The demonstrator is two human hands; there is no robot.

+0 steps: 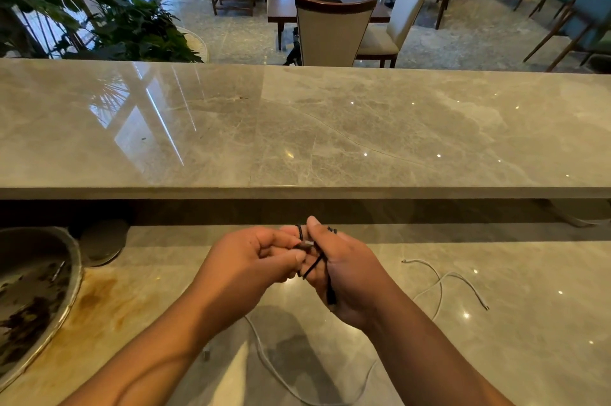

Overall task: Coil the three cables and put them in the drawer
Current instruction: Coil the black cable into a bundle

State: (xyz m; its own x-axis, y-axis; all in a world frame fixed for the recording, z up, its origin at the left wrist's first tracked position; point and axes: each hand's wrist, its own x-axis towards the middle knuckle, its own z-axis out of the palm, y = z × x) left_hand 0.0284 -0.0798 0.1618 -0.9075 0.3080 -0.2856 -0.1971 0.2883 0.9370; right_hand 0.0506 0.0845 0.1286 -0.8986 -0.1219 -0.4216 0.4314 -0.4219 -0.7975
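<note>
Black cable sits between both hands, over the near marble counter, centre of view. We note loops of it round the fingers of the right hand. One loop shows over a fingertip on the far side, and a dark plug end hangs down along the palm. We cannot count the turns, as the fingers cover most of them. The right hand is curled round the loops. The left hand has curled fingers, with thumb and forefinger pinching a small pale-tipped plug of the same cable, right against the right hand's fingers.

White cable lies loose on the counter to the right, well apart from the hands, both tips visible. Second white cable runs along the near counter beneath the forearms. The arms hide part of it, and its near bend comes close to the bottom edge. A small dark piece by the left forearm may be its plug, but it is too small to tell.

Left: metal sink, cut off by the frame edge, with dark flecks inside and a rust-coloured stain beside it. Far: raised marble ledge, glossy with reflections.
</note>
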